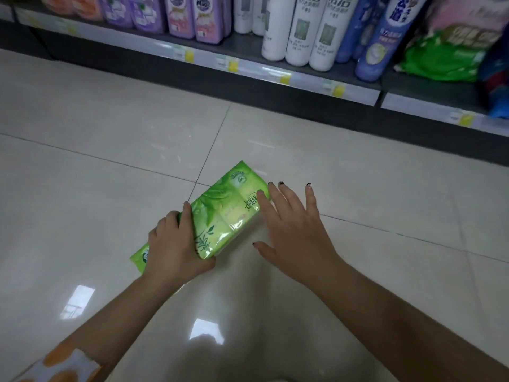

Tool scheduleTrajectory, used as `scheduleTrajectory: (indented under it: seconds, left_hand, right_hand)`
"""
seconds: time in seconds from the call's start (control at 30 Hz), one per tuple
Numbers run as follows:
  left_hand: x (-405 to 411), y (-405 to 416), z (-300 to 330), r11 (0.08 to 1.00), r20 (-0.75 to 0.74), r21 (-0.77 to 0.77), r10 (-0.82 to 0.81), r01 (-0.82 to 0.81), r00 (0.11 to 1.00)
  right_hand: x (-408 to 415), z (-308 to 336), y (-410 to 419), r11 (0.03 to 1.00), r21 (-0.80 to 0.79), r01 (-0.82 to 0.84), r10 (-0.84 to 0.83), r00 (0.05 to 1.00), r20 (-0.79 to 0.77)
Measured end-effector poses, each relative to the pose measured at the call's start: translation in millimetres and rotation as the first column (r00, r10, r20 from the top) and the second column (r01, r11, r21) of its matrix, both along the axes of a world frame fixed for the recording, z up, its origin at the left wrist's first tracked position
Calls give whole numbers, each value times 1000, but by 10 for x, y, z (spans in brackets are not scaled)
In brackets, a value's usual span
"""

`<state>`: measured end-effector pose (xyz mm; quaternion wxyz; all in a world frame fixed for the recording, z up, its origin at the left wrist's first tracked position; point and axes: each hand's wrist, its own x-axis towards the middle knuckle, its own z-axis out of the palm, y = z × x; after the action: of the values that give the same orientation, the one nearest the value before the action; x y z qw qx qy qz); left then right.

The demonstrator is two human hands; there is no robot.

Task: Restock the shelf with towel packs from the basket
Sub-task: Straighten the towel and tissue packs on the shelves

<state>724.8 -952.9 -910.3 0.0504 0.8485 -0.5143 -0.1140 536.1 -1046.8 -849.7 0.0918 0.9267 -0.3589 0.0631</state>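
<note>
Dark-painted nails on the right hand (296, 230); orange-and-white patterned left sleeve (63, 365).

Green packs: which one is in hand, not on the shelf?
The light-green pack over the floor: the left hand grips its near end, the right hand is open beside it. The other green pack sits on the shelf, far right.

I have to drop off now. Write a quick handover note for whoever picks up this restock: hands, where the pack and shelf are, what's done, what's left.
Left hand: grips the near end of the green towel pack, held above the floor.
Right hand: open, fingers spread, fingertips at the pack's far end.
Shelf: ahead, bottom row holds purple packs and white and blue rolls.
Basket: not in view.
Done: one pack in hand.
Left: place it on the shelf; the remaining count can't be told.
</note>
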Motion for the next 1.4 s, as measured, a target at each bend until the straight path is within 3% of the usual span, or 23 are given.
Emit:
scheduleTrajectory:
  seconds: [0.2,0.4,0.77,1.0,1.17,1.33,1.4]
  left_hand:
    - [-509,-337,662,970,45,-96,-220,223,975]
    - [-1198,-591,1202,876,81,-141,-455,462,887]
    - [-2576,-754,2405,575,195,-252,-758,778,623]
    - [-3513,-765,3294,315,351,-325,-836,892,423]
    - [-4155,-693,3847,174,397,-373,-858,911,327]
    - [-4679,-504,4350,58,446,-425,-855,903,265]
    - [-4881,-479,4525,34,452,-483,-846,875,283]
  right_hand:
    - [-554,538,-115,987,-3,163,-162,984,80]
    - [-1235,1037,-43,960,-32,277,-273,958,87]
    - [-2710,2002,518,866,-215,450,-447,892,69]
    - [-3552,2798,921,751,-345,563,-582,811,54]
    - [-4108,3287,1174,625,-432,650,-689,720,86]
    - [-4553,3767,1513,507,-540,671,-750,653,107]
    - [-4673,3974,1657,461,-586,666,-774,625,101]
